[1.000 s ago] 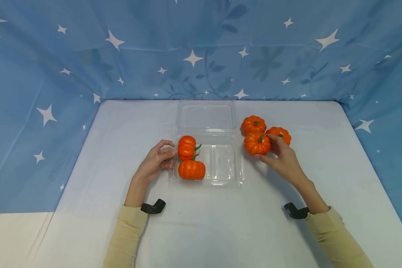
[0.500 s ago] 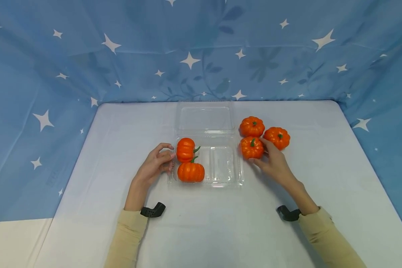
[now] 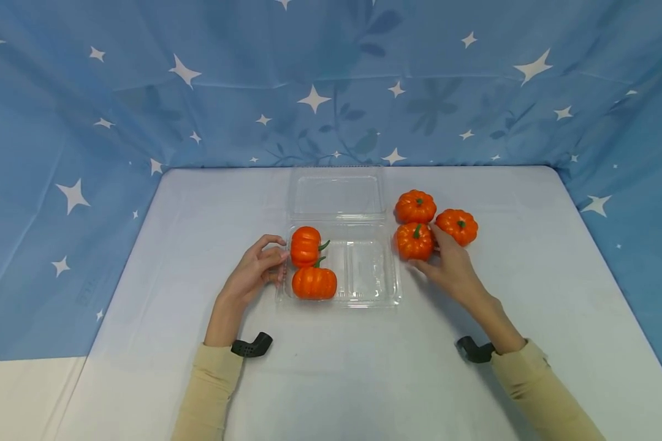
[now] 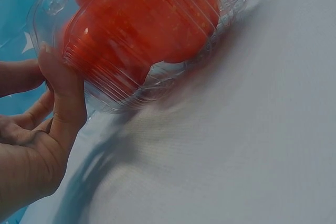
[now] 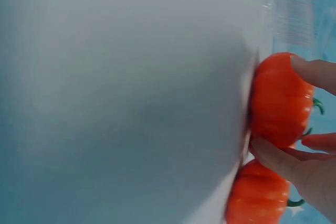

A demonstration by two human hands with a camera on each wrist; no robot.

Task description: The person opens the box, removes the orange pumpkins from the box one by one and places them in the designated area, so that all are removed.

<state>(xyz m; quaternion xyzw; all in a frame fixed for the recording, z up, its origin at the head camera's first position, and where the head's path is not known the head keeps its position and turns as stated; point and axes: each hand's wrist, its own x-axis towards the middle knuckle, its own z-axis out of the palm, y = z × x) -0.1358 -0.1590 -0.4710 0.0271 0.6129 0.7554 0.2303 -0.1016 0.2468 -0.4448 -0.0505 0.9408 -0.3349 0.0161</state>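
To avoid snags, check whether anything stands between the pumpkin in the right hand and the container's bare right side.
Only the container's right rim, beside the held pumpkin; the lid lies open behind.

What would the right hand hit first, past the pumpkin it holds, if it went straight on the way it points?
Probably the far pumpkin, just beyond the held pumpkin as the right hand points. Depth is unclear, so I can't tell whether they already touch.
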